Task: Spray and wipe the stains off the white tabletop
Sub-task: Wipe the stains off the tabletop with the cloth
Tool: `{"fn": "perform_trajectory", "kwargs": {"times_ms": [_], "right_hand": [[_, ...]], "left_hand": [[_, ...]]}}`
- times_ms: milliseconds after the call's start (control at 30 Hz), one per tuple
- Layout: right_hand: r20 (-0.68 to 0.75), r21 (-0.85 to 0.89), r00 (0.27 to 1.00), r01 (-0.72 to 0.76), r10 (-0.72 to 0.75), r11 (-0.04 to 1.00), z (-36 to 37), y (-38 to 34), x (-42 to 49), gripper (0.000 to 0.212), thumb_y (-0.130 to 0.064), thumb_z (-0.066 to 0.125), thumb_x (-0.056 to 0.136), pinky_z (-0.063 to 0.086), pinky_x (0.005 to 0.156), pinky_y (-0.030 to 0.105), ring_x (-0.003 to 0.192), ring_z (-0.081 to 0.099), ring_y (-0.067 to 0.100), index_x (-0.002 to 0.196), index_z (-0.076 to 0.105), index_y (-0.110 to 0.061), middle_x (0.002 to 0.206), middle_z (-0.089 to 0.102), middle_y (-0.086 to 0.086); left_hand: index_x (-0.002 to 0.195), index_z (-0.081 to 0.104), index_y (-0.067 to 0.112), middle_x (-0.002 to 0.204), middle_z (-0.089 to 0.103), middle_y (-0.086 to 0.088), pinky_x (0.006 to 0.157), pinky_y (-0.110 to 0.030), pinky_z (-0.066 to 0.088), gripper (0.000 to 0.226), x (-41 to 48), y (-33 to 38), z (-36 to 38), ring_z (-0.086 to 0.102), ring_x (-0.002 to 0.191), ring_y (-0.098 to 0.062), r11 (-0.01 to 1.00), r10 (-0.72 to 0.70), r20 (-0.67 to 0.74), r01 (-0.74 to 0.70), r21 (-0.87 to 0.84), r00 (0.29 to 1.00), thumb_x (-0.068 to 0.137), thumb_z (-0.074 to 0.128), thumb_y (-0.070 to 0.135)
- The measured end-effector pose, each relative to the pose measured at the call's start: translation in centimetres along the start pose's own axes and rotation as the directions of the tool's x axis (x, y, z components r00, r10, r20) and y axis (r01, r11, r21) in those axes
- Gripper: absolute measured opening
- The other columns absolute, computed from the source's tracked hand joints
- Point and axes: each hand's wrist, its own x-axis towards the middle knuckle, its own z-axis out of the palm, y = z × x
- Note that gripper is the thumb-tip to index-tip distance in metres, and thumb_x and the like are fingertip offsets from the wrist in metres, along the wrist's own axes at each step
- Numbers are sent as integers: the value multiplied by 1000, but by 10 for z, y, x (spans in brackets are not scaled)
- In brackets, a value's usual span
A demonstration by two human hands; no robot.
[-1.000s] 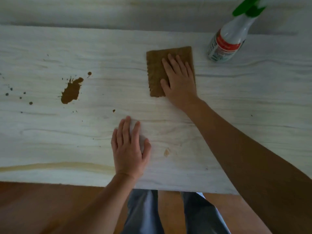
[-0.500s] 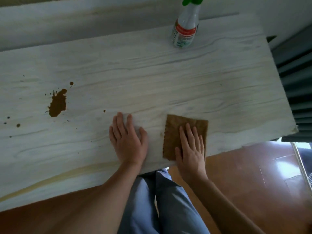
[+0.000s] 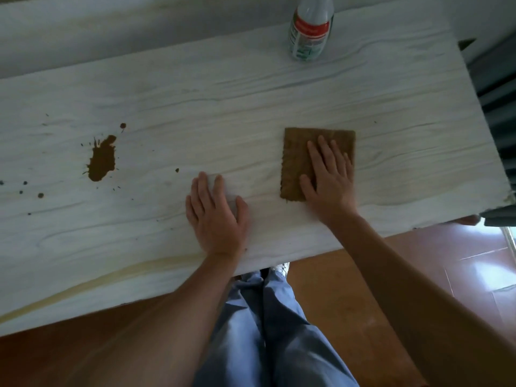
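Ok so rn the right hand [image 3: 329, 180] is flat on the brown cloth [image 3: 296, 160], fingers [image 3: 314, 155] straight and spread. It's pressing down on the cloth, not gripping anything. Cloth sits toward the right end of the counter [image 3: 251, 93], abt midway btw the near and far edges. Left hand [image 3: 217, 216] is palm-down just left of the cloth, closer to the near edge. Its fingers [image 3: 202, 191] are straight, holding nothing afaict (maybe sth pale under the palm, can't tell).

Main thing: the big stain [image 3: 102, 160] is way over toward the left end, well apart from the cloth, and the left hand sits btw the two. So the left hand is nearer the stain but the right one has the cloth. The blob's long axis runs roughly near edge to far edge. There are small spots [image 3: 40, 195] further left and one dot [image 3: 177, 170] just off the left fingertips. Imo the wipe has to travel sideways along the counter, and the left hand needs to move off or take the cloth.

Spray bottle [image 3: 310, 32] stands upright at the far edge, beyond the cloth, so the right hand is closer to it. Stain looks unsprayed to me, so I'd guess spraying comes first. Also a yellowish streak [image 3: 83, 283] along the near edge on the left.
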Motion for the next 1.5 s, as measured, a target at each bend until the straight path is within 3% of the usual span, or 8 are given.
{"fn": "perform_trajectory", "kwargs": {"times_ms": [200,367,467,600,767,1100,1300,1500], "right_hand": [[-32,66,993,-107,110,992,16,-56,-26,68,-34,40,98,-3,126,45,157,3,27,161,20,-18,170,11,6],[77,32,983,163,-165,986,36,-107,-74,68,-38,27,97,0,126,48,157,0,25,162,17,-18,170,10,5],[155,5,917,372,-368,928,43,-120,-87,67,-39,27,99,1,126,48,157,0,25,162,18,-19,170,12,4],[178,-22,867,477,-466,879,36,-98,-73,68,-44,37,101,-4,127,40,157,2,19,162,17,-24,170,12,0],[98,0,947,307,-306,952,32,-80,-73,68,-43,40,100,0,128,40,157,3,18,161,20,-23,169,14,1],[53,-12,992,113,-112,994,41,-93,-98,67,-34,27,99,-5,126,48,157,-4,27,162,13,-16,170,6,7],[148,-106,895,437,-420,893,53,-113,-100,67,-34,26,98,2,124,53,157,0,30,161,17,-16,170,9,6],[203,-10,790,593,-579,805,54,-139,-88,66,-36,38,97,3,127,50,157,9,26,160,26,-20,169,17,3]], "left_hand": [[149,48,12,164,38,-14,125,-51,23,58,2,-7,-11,30,154,-33,997,35,57,-31,-67,998,98,50,40],[154,40,13,157,46,-8,121,-43,35,56,12,-34,-54,41,147,-25,983,152,177,-130,-133,972,105,44,42],[153,40,13,155,48,-10,116,-44,39,57,18,-66,-82,45,144,-27,987,156,186,-160,8,970,105,48,43],[154,38,11,161,38,-18,113,-55,41,65,23,-117,-99,39,147,-38,977,17,247,-69,204,969,103,45,50],[156,39,15,166,31,-16,118,-55,35,72,16,-142,-97,29,154,-37,955,91,318,-173,241,944,100,33,59],[157,36,17,169,25,-13,122,-53,27,69,11,-140,-93,23,156,-35,976,52,306,-114,187,951,101,34,57],[160,31,19,172,19,-10,125,-52,23,68,12,-137,-95,16,158,-32,974,17,343,-93,205,939,102,44,53],[159,33,19,171,19,-10,124,-53,25,69,20,-127,-101,15,159,-31,981,-28,376,-48,189,926,101,53,50]]}}
